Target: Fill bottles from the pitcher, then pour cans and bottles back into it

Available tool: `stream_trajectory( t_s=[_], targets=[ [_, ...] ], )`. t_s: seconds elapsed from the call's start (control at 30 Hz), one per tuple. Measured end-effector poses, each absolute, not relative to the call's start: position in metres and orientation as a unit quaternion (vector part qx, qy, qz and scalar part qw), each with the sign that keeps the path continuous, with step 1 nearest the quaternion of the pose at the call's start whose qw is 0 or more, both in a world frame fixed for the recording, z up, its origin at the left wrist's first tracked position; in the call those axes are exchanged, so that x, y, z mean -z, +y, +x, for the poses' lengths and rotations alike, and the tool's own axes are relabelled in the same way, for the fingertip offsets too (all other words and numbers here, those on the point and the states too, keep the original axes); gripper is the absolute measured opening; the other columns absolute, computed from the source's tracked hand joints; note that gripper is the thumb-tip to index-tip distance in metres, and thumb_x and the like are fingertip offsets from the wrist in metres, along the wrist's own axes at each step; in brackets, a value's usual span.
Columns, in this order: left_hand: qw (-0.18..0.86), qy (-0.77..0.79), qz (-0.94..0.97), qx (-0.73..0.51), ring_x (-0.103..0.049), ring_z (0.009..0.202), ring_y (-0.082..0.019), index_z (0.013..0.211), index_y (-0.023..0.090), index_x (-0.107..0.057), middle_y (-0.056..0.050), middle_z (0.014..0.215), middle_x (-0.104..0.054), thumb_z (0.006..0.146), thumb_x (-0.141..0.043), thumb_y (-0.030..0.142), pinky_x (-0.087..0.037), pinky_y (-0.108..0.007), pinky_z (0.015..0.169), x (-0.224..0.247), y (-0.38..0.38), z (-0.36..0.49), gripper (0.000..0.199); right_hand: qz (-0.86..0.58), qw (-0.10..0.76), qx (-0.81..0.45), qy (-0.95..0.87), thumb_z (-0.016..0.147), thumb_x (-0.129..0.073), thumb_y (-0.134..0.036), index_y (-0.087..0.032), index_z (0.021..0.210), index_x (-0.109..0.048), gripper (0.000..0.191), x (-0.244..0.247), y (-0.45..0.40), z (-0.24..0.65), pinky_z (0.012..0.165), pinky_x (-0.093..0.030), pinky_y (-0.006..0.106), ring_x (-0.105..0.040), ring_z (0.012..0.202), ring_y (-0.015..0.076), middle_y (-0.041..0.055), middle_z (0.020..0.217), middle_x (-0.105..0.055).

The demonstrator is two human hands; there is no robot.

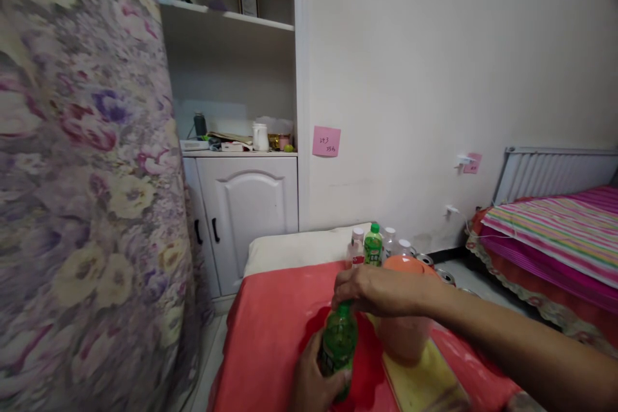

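Observation:
A green plastic bottle [339, 338] stands roughly upright at the front of the red-covered table [270, 328]. My left hand [316, 373] is wrapped round its lower body from the left. Over the bottle's green cap, my right hand [363, 284] has its fingers closed on the top; the cap is mostly hidden beneath them. My right forearm crosses in front of an orange plastic pitcher-like container [404, 335], which stands on a yellow board or book [427, 380]. A red shape, perhaps a dish or shadowed cloth, lies under the green bottle.
Behind my right hand stand another green bottle [373, 246], a clear bottle with a pink label [356, 251] and other clear bottles [389, 241]. Several cans [447, 277] are to the right. A floral curtain [96, 174] hangs at left; a bed [555, 225] is at right.

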State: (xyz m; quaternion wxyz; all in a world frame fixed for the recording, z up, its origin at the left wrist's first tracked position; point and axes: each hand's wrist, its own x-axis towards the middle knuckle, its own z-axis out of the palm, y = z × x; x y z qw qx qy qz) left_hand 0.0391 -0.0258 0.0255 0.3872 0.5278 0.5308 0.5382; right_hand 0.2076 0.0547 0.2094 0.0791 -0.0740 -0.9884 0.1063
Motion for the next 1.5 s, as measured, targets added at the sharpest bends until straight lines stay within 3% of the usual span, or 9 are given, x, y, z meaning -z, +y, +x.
stream_trajectory(
  t_s=[0.2,0.47,0.67,0.83,0.97,1.1,1.2,1.33,1.5],
  targets=[
    [0.373,0.539,0.534,-0.534,-0.069,0.095,-0.028,0.113,0.021,-0.069,-0.006,0.103,-0.075,0.054,-0.075,0.023,-0.054,-0.035,0.084,-0.02,-0.024,0.038,0.059,-0.142,0.027,-0.006,-0.989,0.09,-0.062,-0.023,-0.018,0.101,-0.067,0.014,-0.215,0.05,0.204,0.062,-0.044,0.025,-0.062,0.077,0.0163,0.0049,0.094,-0.067],
    [0.389,0.529,0.532,-0.535,-0.068,0.096,-0.03,0.111,0.02,-0.068,-0.008,0.104,-0.075,0.053,-0.076,0.025,-0.054,-0.036,0.084,-0.019,-0.023,0.039,0.059,-0.23,-0.028,0.062,-0.971,0.091,-0.051,-0.058,-0.013,0.098,-0.068,0.05,-0.217,0.045,0.195,0.052,-0.034,0.028,-0.065,0.064,0.0215,0.009,0.077,-0.072],
    [0.406,0.528,0.524,-0.531,-0.067,0.096,-0.029,0.113,0.018,-0.065,-0.008,0.104,-0.074,0.054,-0.076,0.026,-0.053,-0.036,0.085,-0.019,-0.023,0.038,0.061,-0.191,0.039,-0.066,-0.979,0.094,-0.049,-0.05,-0.016,0.133,-0.054,0.052,-0.215,0.051,0.206,0.076,-0.049,0.034,-0.066,0.102,0.0276,0.0164,0.123,-0.065],
    [0.409,0.535,0.524,-0.521,-0.067,0.095,-0.029,0.113,0.015,-0.063,-0.008,0.102,-0.074,0.055,-0.072,0.024,-0.053,-0.035,0.083,-0.022,-0.024,0.039,0.059,-0.161,0.022,-0.092,-0.982,0.085,-0.056,-0.014,-0.02,0.121,-0.062,0.037,-0.216,0.054,0.208,0.081,-0.048,0.03,-0.064,0.1,0.0214,0.0094,0.115,-0.068],
    [0.396,0.535,0.536,-0.519,-0.067,0.095,-0.028,0.114,0.017,-0.064,-0.007,0.103,-0.074,0.056,-0.074,0.027,-0.053,-0.034,0.083,-0.023,-0.026,0.04,0.059,-0.189,0.011,-0.063,-0.98,0.089,-0.061,-0.033,-0.018,0.103,-0.068,0.022,-0.215,0.056,0.205,0.069,-0.046,0.03,-0.066,0.084,0.0219,0.0083,0.094,-0.072],
    [0.389,0.528,0.54,-0.528,-0.067,0.098,-0.028,0.116,0.019,-0.065,-0.007,0.106,-0.074,0.057,-0.075,0.028,-0.053,-0.034,0.085,-0.022,-0.026,0.038,0.061,-0.226,0.013,-0.053,-0.973,0.085,-0.061,-0.057,-0.016,0.113,-0.066,0.05,-0.216,0.055,0.206,0.068,-0.046,0.032,-0.067,0.086,0.026,0.0123,0.1,-0.073],
    [0.388,0.526,0.54,-0.53,-0.067,0.101,-0.028,0.117,0.018,-0.065,-0.007,0.108,-0.074,0.057,-0.074,0.027,-0.052,-0.035,0.088,-0.021,-0.025,0.037,0.061,-0.2,0.033,-0.076,-0.976,0.083,-0.068,-0.044,-0.019,0.128,-0.058,0.053,-0.217,0.054,0.208,0.076,-0.048,0.032,-0.066,0.098,0.0258,0.013,0.119,-0.067],
    [0.384,0.538,0.54,-0.522,-0.067,0.101,-0.028,0.115,0.018,-0.066,-0.007,0.107,-0.074,0.057,-0.074,0.026,-0.052,-0.034,0.088,-0.022,-0.025,0.037,0.059,-0.18,0.025,-0.072,-0.981,0.086,-0.061,-0.018,-0.02,0.114,-0.065,0.029,-0.215,0.054,0.207,0.074,-0.046,0.029,-0.065,0.094,0.0211,0.0086,0.109,-0.07],
    [0.4,0.531,0.541,-0.514,-0.068,0.097,-0.027,0.117,0.02,-0.065,-0.006,0.105,-0.074,0.058,-0.072,0.025,-0.054,-0.033,0.084,-0.025,-0.026,0.038,0.059,-0.238,0.009,-0.063,-0.969,0.081,-0.07,-0.047,-0.017,0.104,-0.068,0.038,-0.214,0.055,0.205,0.063,-0.043,0.03,-0.066,0.081,0.0231,0.0082,0.094,-0.073]
  ],
)
